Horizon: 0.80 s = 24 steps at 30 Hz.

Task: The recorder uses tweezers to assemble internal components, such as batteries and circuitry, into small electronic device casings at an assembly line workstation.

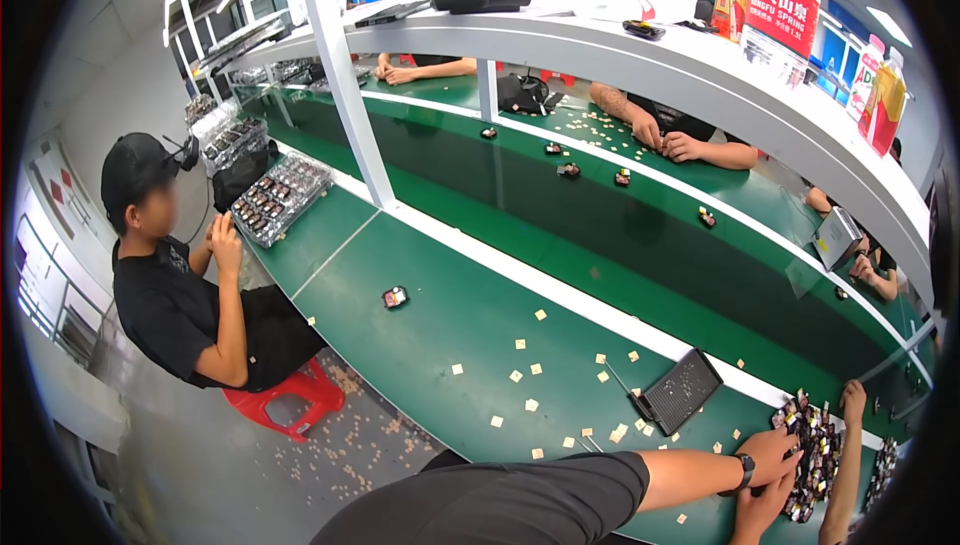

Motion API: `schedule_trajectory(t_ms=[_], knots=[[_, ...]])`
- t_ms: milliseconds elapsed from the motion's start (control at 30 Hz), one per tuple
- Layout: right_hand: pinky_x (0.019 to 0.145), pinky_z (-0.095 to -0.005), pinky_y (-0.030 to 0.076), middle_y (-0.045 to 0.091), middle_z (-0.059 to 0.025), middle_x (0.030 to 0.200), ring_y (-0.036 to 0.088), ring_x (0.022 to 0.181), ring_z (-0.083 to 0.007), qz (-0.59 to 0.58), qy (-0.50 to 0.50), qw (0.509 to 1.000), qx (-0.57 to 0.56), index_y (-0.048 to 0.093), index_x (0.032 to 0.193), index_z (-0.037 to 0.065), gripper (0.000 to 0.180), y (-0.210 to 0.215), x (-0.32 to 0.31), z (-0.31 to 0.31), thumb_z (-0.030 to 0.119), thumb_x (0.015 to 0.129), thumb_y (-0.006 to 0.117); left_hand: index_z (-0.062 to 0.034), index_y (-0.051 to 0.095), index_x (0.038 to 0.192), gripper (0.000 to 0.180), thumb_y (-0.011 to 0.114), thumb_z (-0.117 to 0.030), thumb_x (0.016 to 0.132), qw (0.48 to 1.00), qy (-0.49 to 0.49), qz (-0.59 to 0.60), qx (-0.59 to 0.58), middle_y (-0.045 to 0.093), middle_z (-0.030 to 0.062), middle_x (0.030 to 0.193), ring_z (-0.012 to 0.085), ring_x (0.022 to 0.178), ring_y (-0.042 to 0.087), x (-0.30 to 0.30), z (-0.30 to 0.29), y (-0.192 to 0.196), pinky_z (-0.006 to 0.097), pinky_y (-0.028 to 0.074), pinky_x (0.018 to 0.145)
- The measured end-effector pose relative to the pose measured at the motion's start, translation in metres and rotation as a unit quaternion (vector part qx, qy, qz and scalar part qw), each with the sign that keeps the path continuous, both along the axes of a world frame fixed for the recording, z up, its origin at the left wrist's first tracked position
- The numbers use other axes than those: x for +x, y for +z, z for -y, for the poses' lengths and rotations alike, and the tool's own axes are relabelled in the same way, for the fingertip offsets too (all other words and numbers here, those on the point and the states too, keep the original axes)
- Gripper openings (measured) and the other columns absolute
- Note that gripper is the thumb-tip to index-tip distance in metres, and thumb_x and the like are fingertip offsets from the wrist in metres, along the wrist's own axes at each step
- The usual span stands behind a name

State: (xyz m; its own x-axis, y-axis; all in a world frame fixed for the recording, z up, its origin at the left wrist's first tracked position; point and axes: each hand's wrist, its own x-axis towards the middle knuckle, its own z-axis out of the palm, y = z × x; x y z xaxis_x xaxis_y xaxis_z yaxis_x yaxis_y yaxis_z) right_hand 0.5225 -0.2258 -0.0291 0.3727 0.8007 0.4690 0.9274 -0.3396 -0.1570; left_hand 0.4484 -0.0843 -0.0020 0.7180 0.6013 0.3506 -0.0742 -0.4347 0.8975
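My left hand point(772, 457), with a dark watch point(742, 473) on its wrist, reaches across to the near right. Its fingers curl at the left edge of a heap of small black parts point(812, 445) with pink and yellow patches. My right hand point(760, 511) is just below, its fingertips close to the left hand's. Both hands look closed, and whatever lies between their fingers is too small and covered to make out. Beside the heap, a black ribbed tray point(680, 391) leans by the white rail.
Small cream squares point(531, 405) are scattered over the green table point(430, 365). One black part point(395, 297) lies farther left. Another person's arm point(850, 445) extends along the heap's right side. Left sits a co-worker point(180, 275) by a clear tray of parts point(282, 197). Overhead runs a white shelf point(600, 43).
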Motion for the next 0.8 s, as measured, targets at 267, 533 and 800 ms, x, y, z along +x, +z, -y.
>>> schedule_trajectory(t_ms=[267, 533, 800], knots=[[0.114, -0.0464, 0.040, 0.040, -0.0286, 0.158, 0.046, 0.140, -0.0469, 0.019, 0.016, 0.999, 0.039, 0.049, 0.145, -0.004, 0.073, 0.012, -0.011, -0.010, 0.008, 0.079, 0.076, -0.0031, 0.060, 0.103, 0.034, 0.057, -0.037, 0.100, 0.999, -0.013, -0.035, -0.004, 0.061, 0.0212, 0.101, 0.0425, 0.093, 0.063, -0.012, -0.005, 0.016, 0.053, 0.051, 0.082], [0.105, -0.0469, 0.047, 0.049, -0.0281, 0.149, 0.055, 0.128, -0.0469, 0.009, 0.005, 0.996, 0.085, 0.058, 0.137, -0.004, 0.063, 0.003, -0.006, -0.001, 0.006, 0.079, 0.079, -0.0041, 0.057, 0.104, 0.034, 0.062, -0.036, 0.096, 1.000, -0.023, 0.009, 0.005, 0.058, 0.0211, 0.108, 0.0427, 0.092, 0.063, -0.008, 0.009, 0.019, 0.053, 0.051, 0.080], [0.105, -0.0478, 0.047, 0.049, -0.0293, 0.149, 0.055, 0.130, -0.0474, 0.049, 0.014, 0.993, 0.107, 0.062, 0.133, -0.004, 0.052, 0.021, -0.016, -0.010, 0.003, 0.084, 0.077, -0.0043, 0.059, 0.105, 0.033, 0.063, -0.036, 0.096, 0.999, -0.010, 0.028, -0.021, 0.058, 0.0182, 0.108, 0.0415, 0.096, 0.064, -0.022, 0.002, 0.027, 0.052, 0.052, 0.082]])
